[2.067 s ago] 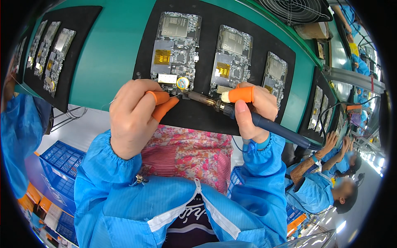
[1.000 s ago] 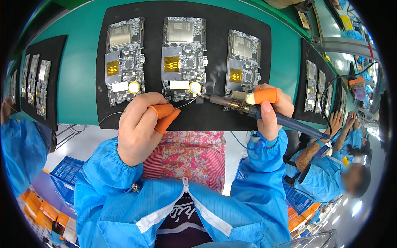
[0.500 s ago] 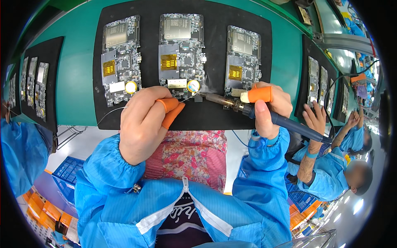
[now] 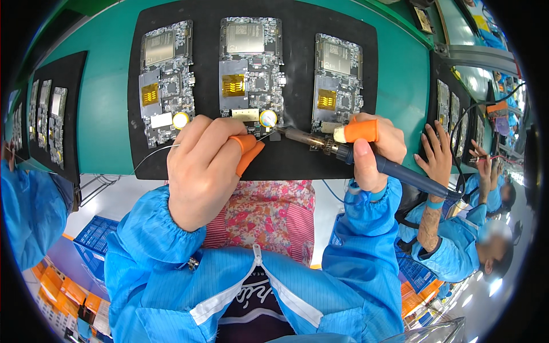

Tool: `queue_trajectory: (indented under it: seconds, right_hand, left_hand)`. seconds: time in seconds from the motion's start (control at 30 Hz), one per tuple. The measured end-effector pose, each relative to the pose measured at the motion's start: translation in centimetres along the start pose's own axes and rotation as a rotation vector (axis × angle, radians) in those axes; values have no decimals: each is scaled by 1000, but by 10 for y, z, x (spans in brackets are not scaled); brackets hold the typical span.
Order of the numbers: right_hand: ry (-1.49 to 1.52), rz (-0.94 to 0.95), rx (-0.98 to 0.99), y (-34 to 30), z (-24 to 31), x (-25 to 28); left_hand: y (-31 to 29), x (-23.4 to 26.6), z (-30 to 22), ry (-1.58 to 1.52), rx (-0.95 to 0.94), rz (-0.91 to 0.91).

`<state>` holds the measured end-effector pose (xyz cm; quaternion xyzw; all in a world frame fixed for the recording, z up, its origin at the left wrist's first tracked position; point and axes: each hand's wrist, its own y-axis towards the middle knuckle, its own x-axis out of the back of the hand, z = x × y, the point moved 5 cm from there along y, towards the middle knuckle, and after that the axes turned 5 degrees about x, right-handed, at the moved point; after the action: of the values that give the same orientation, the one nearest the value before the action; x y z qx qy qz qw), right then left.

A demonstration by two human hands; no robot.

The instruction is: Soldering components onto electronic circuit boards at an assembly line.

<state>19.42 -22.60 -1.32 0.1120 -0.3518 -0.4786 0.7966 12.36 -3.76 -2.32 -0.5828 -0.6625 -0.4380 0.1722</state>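
My right hand [image 4: 374, 148], with an orange finger cot, grips a soldering iron [image 4: 394, 169] by its dark blue handle. The iron's tip points left to the lower right corner of the middle circuit board [image 4: 251, 68], just below a round coin cell [image 4: 267, 118]. Pinched in my left hand [image 4: 209, 163], which wears orange finger cots too, is a thin solder wire [image 4: 154, 152]. Its end meets the board close to the iron's tip. A faint wisp of smoke shows there. My left fingers cover part of the board's lower edge.
Two similar boards lie either side, a left board [image 4: 167, 80] and a right board [image 4: 337, 74], all on a black mat [image 4: 297, 163] over a green bench [image 4: 106, 114]. At right, a co-worker's hand [image 4: 437, 151] rests near another mat with boards. The iron's cable [image 4: 461, 137] runs up to the right.
My left hand has shifted slightly right and down, its fingers closer to the iron's tip. The iron stays almost still. The co-worker at right has moved both hand and head.
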Motion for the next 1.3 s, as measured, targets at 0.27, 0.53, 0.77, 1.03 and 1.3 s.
queue_trajectory:
  seconds: [0.27, 0.53, 0.77, 1.03, 1.3]
  right_hand:
    - [9, -14, -19, -1, 0, 1]
    - [-27, -75, -234, -16, 2, 10]
    - [-76, -8, -194, -11, 4, 2]
    - [38, 21, 37, 3, 6, -7]
    - [41, 19, 40, 3, 4, -6]
  left_hand:
    - [4, 0, -1, -33, 39, 83]
    - [-12, 19, 14, -152, 244, 29]
    - [-7, 17, 4, -114, 100, 22]
    - [-6, 8, 8, -118, 107, 16]
    - [-1, -1, 5, -126, 66, 18]
